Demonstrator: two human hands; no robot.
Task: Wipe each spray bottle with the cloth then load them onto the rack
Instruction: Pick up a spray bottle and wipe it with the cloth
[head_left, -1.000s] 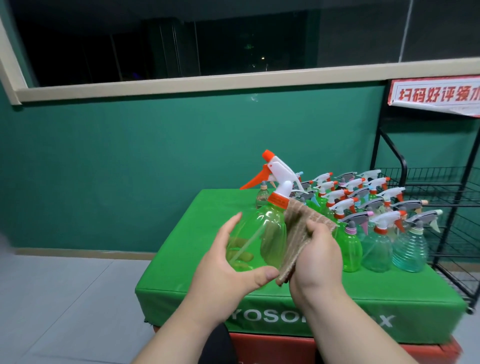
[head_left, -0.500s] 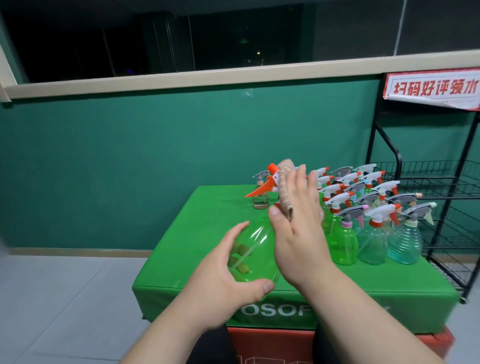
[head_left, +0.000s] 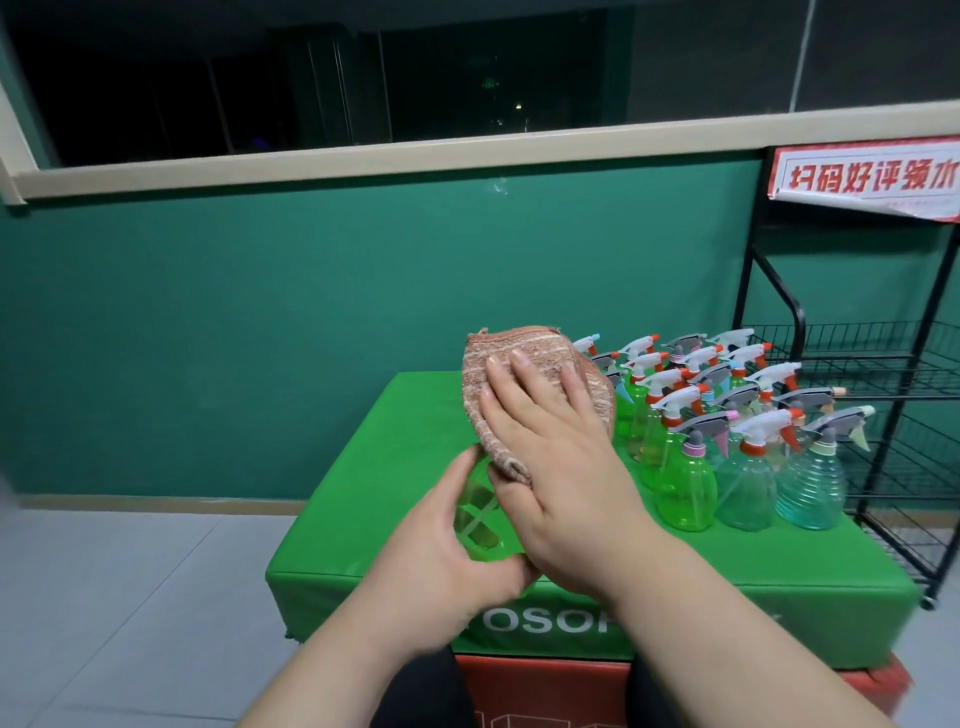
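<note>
My left hand (head_left: 441, 561) grips the base of a clear green spray bottle (head_left: 475, 514), held above the front of the green padded box (head_left: 363, 519). A brownish striped cloth (head_left: 511, 374) is draped over the bottle's top and hides its sprayer. My right hand (head_left: 556, 462) presses the cloth against the bottle with straight fingers. Several other spray bottles (head_left: 685, 478), green and bluish with white or grey triggers, stand in rows on the box's right side. The black wire rack (head_left: 883, 374) stands right of the box.
A green wall with a dark window runs behind the box. A red-and-white sign (head_left: 862, 176) hangs on the rack's top. The green box sits on a red block (head_left: 545, 686). Grey tiled floor (head_left: 119, 597) lies to the left.
The cloth has gone from the bottle's side up over its sprayer head, now covering it. My right hand followed upward and flattened on the cloth. My left hand kept its hold.
</note>
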